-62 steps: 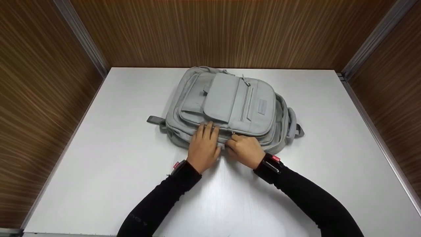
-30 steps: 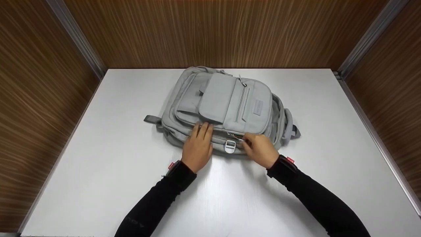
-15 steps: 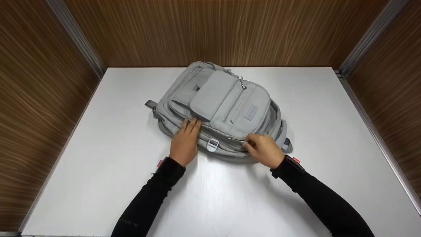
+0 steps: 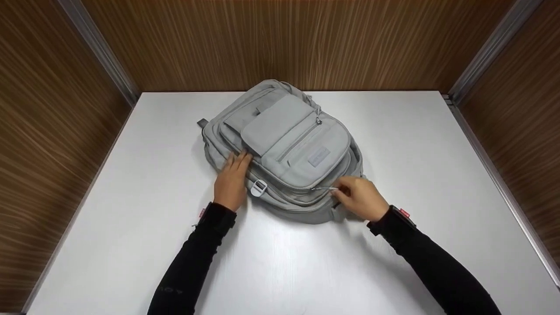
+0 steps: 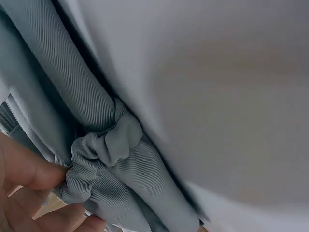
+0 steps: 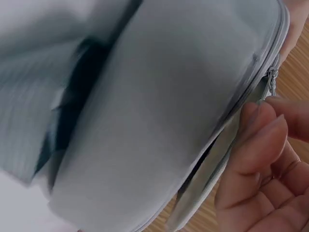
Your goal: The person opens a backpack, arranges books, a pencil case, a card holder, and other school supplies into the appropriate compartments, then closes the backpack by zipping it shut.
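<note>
A light grey backpack (image 4: 273, 129) lies front side up on the white table (image 4: 280, 267), turned at an angle. My right hand (image 4: 361, 199) pinches a zipper pull (image 4: 324, 188) at the backpack's near right curve. In the right wrist view, thumb and fingers close on that pull beside the slider, and the zipper seam (image 6: 219, 128) gapes below it. On the backpack's near side rests my left hand (image 4: 230, 186), its fingers laid straight along the edge. The left wrist view shows its thumb touching gathered grey fabric (image 5: 101, 150).
A pale strap buckle (image 4: 259, 188) lies between the hands on the backpack's near side. Another zipper with a hanging pull (image 4: 318, 118) crosses the front pocket. Wood-grain panels (image 4: 280, 43) rise behind the table and at both sides.
The backpack has turned clockwise, its near right end swinging toward me. My right hand has drawn the zipper pull rightward along the seam. My left hand has shifted left with the backpack.
</note>
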Tool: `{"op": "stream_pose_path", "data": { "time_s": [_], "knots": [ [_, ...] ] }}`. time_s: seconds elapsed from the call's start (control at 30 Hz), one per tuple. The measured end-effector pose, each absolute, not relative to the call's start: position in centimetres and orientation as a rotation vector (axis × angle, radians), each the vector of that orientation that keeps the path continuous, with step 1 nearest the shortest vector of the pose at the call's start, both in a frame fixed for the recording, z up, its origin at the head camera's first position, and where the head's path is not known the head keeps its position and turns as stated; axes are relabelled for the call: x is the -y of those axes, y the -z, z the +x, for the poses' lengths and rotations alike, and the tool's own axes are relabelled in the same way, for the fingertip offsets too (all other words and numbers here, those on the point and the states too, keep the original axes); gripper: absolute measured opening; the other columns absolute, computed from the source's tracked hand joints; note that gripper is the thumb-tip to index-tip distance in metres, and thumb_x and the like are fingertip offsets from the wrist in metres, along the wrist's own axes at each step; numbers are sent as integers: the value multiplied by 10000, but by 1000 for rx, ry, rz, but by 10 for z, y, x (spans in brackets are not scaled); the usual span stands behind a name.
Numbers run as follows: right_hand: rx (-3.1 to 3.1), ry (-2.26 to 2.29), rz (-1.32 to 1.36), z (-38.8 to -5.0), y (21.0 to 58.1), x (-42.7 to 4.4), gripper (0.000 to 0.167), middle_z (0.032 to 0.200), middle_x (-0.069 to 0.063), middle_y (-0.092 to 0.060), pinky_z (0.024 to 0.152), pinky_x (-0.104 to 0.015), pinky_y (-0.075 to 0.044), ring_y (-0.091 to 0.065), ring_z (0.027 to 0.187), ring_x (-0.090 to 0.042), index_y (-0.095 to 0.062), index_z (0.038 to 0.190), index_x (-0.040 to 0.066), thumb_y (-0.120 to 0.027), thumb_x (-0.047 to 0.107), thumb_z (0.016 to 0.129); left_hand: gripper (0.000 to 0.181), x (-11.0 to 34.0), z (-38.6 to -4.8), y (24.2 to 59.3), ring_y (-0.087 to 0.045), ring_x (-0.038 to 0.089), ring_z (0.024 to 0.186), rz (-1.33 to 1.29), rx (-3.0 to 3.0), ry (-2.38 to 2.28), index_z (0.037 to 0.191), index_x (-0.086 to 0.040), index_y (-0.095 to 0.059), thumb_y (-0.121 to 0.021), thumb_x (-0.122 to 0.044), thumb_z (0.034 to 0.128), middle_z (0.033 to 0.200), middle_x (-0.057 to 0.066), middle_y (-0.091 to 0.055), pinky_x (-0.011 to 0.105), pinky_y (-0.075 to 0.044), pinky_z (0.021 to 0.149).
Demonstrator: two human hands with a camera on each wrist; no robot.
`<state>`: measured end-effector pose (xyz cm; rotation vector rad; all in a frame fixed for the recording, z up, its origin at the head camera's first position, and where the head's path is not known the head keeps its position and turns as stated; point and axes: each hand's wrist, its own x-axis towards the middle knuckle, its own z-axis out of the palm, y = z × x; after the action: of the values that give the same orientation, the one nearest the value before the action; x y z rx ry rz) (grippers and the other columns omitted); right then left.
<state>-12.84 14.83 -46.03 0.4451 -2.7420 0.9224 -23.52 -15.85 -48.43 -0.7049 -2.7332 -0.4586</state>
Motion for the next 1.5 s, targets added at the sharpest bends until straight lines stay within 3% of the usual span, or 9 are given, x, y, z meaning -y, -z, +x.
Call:
{"op": "stream_pose_path", "data": {
  "time_s": [0.13,0.3,0.4,0.57,0.83,1.07,1.5],
  "knots": [
    [2740,-1010,460,-131,464,-152,84,648,92,-568,495,-223,-445,-521,547,-37,-603,729,140,-648,124,798,710,155,-233,480,-274,375,1249,-669,2691,442,1315,-86,-390,-590,119,665,1382,97,-341,441,-252,1010],
    [2689,-1124,596,-131,468,-148,55,683,92,-569,505,-218,-449,-530,578,-41,-589,780,124,-616,132,828,469,128,-209,463,-372,389,1173,-769,2492,423,1215,4,-455,-593,-94,778,1254,205,-437,438,-287,991],
    [2628,-1145,675,-131,468,-142,41,707,98,-559,519,-215,-439,-518,597,-49,-591,814,120,-600,147,843,364,103,-190,453,-410,347,1157,-943,2424,423,1129,-37,-535,-590,-214,816,1207,169,-494,417,-305,984],
    [2563,-1159,763,-131,466,-135,65,730,91,-553,534,-212,-436,-512,619,-66,-593,823,117,-578,168,860,334,72,-174,454,-451,324,1126,-1119,2418,329,1018,-128,-634,-680,-319,748,1142,78,-563,405,-355,948],
    [2508,-1173,862,-131,467,-131,55,718,51,-563,514,-203,-441,-519,609,-75,-579,800,116,-593,79,838,111,56,-175,467,-524,281,1035,-1073,2281,153,852,-139,-677,-641,-156,749,959,29,-611,370,-436,858],
    [2559,-1223,793,-135,467,-140,44,709,56,-580,507,-210,-455,-536,589,-67,-596,799,88,-595,104,840,134,61,-176,465,-534,263,1017,-1119,2306,163,852,-136,-681,-650,-104,726,922,23,-610,370,-390,921],
    [2634,-1095,769,-143,471,-140,82,662,120,-529,493,-212,-417,-484,566,-43,-577,763,161,-601,163,842,178,82,-176,465,-551,233,1004,-1140,2290,313,799,-131,-667,-583,10,731,894,-5,-622,330,-394,920]
  ]
}}
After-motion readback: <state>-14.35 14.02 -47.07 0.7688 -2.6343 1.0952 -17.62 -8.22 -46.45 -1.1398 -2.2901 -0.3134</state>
